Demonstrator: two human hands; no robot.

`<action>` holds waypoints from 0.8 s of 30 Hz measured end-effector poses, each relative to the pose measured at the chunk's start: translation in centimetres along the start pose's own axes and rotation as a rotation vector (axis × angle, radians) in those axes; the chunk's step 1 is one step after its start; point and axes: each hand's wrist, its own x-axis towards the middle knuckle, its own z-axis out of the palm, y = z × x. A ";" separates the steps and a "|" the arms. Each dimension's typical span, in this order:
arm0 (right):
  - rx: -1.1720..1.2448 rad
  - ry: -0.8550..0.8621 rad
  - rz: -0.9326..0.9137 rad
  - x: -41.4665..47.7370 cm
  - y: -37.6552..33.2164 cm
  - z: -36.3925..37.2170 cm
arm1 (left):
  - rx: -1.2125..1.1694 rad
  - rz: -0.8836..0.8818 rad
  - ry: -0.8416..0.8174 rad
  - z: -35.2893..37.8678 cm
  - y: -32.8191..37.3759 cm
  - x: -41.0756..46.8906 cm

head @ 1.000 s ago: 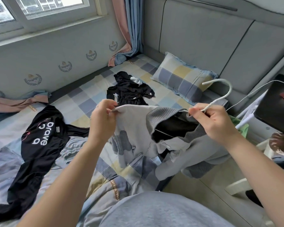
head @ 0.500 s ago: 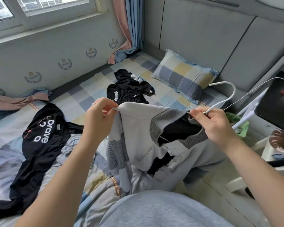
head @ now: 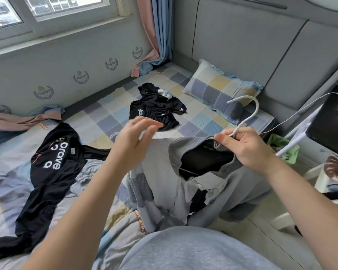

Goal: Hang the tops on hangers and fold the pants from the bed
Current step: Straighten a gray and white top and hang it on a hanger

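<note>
near centre, at bed [head: 105, 121] edge: r hand [head: 244, 147] pinches white hanger [head: 257, 108] at neck, grey top [head: 164, 184] hung on it. l hand [head: 133, 139] open, fingers loose, by top's left shoulder; contact unclear.

Grey top [head: 164, 172] — pale grey body, darker grey ribbed collar [head: 176, 151] and darker grey patches on the sleeve, black inside at the neck; hanger [head: 256, 110] white. Bed sheet [head: 105, 121] checked in pale blue, slate blue, pale yellow and off-white, pillow [head: 217, 90] in the same check with a blue edge; black top [head: 53, 166] with white lettering and a thin pink line, black garment [head: 156, 112] with small white print. Curtain [head: 154, 36] pink and blue in vertical bands, wall [head: 66, 61] pale grey with a repeated wreath-and-crest emblem, headboard [head: 242, 45] plain grey — no pattern.
</note>
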 end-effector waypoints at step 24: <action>0.024 -0.106 0.116 2.9 0.8 -3.8 | 0.108 0.294 -0.079 1.5 0.8 0.9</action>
